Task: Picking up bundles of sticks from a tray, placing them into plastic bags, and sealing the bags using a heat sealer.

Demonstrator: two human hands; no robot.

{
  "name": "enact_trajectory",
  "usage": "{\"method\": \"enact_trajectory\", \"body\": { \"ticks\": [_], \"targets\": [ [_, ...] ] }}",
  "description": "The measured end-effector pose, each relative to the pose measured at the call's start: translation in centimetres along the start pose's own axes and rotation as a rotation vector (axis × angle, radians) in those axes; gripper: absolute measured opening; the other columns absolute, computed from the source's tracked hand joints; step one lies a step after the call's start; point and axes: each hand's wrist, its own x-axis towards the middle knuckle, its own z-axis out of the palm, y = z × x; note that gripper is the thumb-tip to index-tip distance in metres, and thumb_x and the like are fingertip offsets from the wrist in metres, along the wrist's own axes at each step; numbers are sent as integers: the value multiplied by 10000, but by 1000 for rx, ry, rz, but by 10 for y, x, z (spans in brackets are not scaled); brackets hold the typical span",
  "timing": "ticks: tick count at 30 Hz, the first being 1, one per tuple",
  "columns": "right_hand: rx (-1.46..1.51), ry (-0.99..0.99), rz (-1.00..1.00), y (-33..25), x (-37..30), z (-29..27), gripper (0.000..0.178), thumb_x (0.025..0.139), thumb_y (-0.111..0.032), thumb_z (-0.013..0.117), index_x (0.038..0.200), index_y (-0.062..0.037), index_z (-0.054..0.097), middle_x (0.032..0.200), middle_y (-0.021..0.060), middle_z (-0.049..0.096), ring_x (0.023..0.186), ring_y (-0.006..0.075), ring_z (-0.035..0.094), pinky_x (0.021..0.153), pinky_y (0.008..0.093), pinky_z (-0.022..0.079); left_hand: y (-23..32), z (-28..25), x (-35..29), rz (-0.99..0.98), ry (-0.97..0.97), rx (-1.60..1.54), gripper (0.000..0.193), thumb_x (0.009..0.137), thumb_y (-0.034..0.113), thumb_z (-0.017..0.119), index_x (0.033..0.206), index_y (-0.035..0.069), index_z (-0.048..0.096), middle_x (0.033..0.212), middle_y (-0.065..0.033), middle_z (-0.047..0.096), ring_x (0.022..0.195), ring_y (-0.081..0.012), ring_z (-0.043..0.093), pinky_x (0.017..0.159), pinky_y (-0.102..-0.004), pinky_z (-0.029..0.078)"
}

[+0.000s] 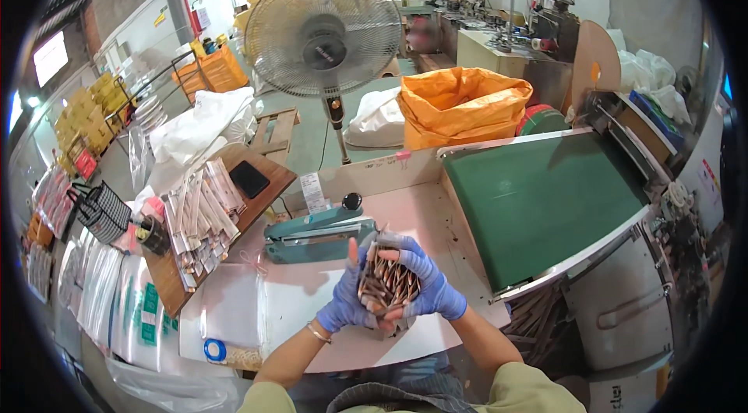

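Between my two hands is a bundle of slim pieces with brown, shiny, ridged ends [389, 277]; I cannot make out their exact kind. My left hand [352, 288] wraps the bundle's left side, its thumb pointing up. On the right side, my right hand [427, 282] curls its fingers over the top and under the near end. Both hands wear blue-purple gloves with some fingertips bare. Just beyond them lies a teal hand-lever bag sealer [319, 232] on the pale pink worktable [312, 296]. Clear plastic bags [232, 312] lie left of my left forearm.
A blue tape roll [214, 349] sits at the table's near left. Wooden board [269, 171] holds a phone [249, 178] and a pile of long thin packets [199, 214]. Green conveyor belt [545, 202] stands right; a fan [323, 43] and orange sack [463, 109] stand beyond.
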Motion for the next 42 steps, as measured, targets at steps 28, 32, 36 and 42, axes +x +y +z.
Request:
{"method": "enact_trajectory", "body": {
  "ticks": [28,32,36,42],
  "targets": [
    [761,-610,1015,68,-22,203,400,655,-210,674,984,1,589,839,36,597,770,119,560,751,252,445,-8,0,-229,-517,565,-1009,641,679,420,683,1158,53,468,1040,-81,568,968,-194,543,872,-336,437],
    [751,-536,1021,71,-24,212,296,673,-223,665,865,-5,607,786,44,610,716,119,568,693,251,458,27,-71,-259,-453,677,-82,298,745,206,655,986,50,576,893,-42,609,773,-133,570,700,-269,473],
    [715,-490,1022,78,-27,215,291,721,-232,641,874,14,613,789,63,619,719,133,577,697,263,467,42,-188,-303,-501,843,1201,226,627,224,690,746,63,584,708,-110,591,648,-223,574,625,-319,465],
    [455,-535,879,97,-53,212,320,779,-296,597,923,-13,636,842,30,629,800,92,545,744,227,422,14,-226,-338,-706,621,1418,346,724,429,568,739,84,579,831,-165,580,778,-351,546,718,-421,435]
  ]
}}
